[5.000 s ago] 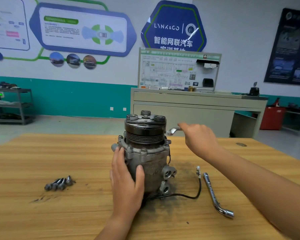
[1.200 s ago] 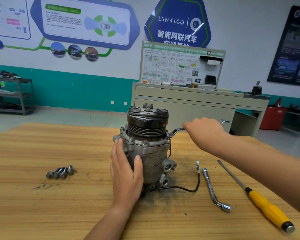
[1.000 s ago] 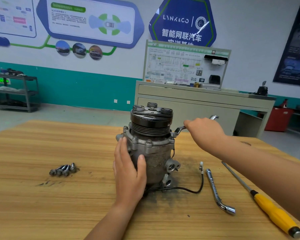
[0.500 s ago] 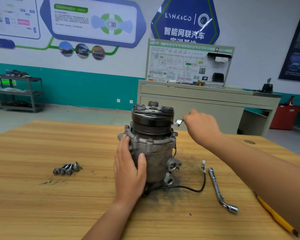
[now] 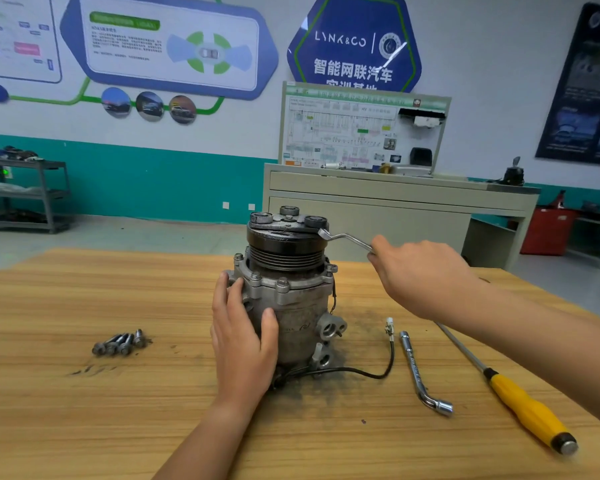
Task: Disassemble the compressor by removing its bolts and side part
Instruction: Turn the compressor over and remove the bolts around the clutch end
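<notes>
A grey metal compressor (image 5: 298, 317) stands upright on the wooden table (image 5: 84, 410), black pulley on top. Bolt heads ring its flange just under the pulley. My left hand (image 5: 243, 344) grips the compressor's body from the front left, thumb on the casing. My right hand (image 5: 420, 275) holds a thin silver wrench (image 5: 343, 239) whose bent end sits up beside the pulley's upper right edge. Several removed bolts (image 5: 120, 342) lie in a cluster on the table to the left.
An L-shaped socket wrench (image 5: 420, 372) and a yellow-handled screwdriver (image 5: 520, 407) lie on the table to the right. A black cable (image 5: 371, 370) with a white plug trails from the compressor's base. A grey cabinet stands behind the table.
My right hand has lifted the wrench off the flange bolt at the compressor's right and slid back along its handle, so the bent end now sits beside the pulley top. My left hand has kept its grip.
</notes>
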